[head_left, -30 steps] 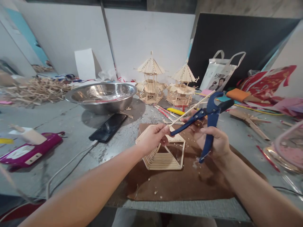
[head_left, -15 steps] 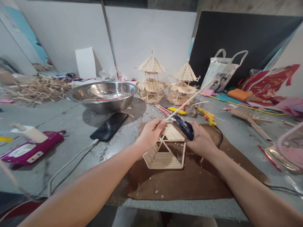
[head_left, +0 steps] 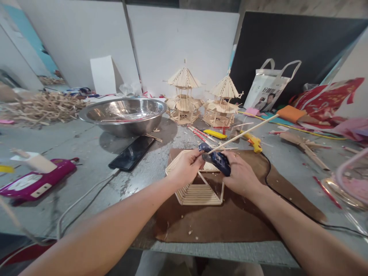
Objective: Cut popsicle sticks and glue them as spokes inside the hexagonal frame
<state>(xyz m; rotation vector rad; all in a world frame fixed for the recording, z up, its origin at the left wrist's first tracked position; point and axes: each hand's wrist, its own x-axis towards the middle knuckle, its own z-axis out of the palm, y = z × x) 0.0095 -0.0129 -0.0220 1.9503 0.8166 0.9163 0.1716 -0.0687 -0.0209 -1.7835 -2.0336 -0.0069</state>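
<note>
My left hand (head_left: 186, 168) is closed, pinching the near end of a thin wooden stick (head_left: 247, 132) that slants up to the right. In my closed right hand (head_left: 240, 170) is a pair of dark blue cutters (head_left: 220, 162), whose head lies across the stick beside my left fingertips. The jaws are partly hidden, so whether they bite the stick I cannot tell. Below both hands, a hexagonal stick panel (head_left: 199, 195) lies flat on a brown board (head_left: 227, 224). Some of its wedges are filled with rows of sticks, and the hands cover part of it.
Two stick pagoda models (head_left: 184, 103) stand at the back. A steel basin (head_left: 129, 128), a black phone (head_left: 133, 153) and a purple power strip (head_left: 43, 180) are to the left. Behind my right hand lie a yellow glue gun (head_left: 253, 142) and a yellow utility knife (head_left: 215, 134).
The cutters have moved left, up against my left fingertips and across the stick. The stick's far end has swung lower and to the right.
</note>
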